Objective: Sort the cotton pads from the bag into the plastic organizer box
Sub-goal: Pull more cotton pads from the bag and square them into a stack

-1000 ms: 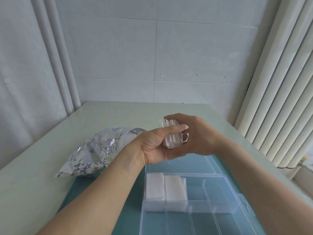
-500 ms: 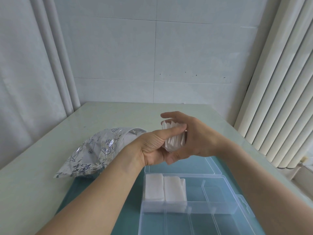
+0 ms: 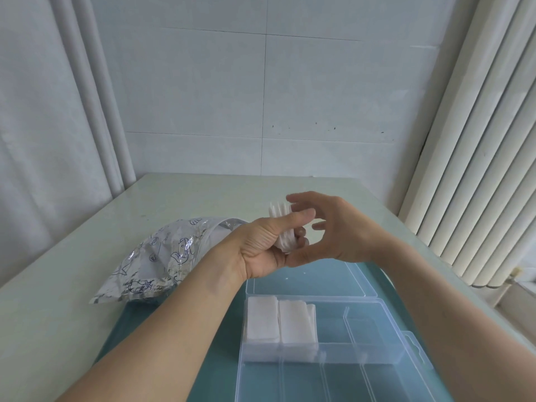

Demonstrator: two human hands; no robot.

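Tiled room point(image 3: 203, 97), vertical blinds point(image 3: 478, 169)

Your left hand point(image 3: 262, 246) and right hand point(image 3: 333, 230) are bare: no gloves, rings or watch that this view shows. Both of your forearms are uncovered as far as the bottom edge of the picture, so any sleeve sits higher up, out of sight. Your fingernails look short and unpainted, though the fingertips are a little blurred.
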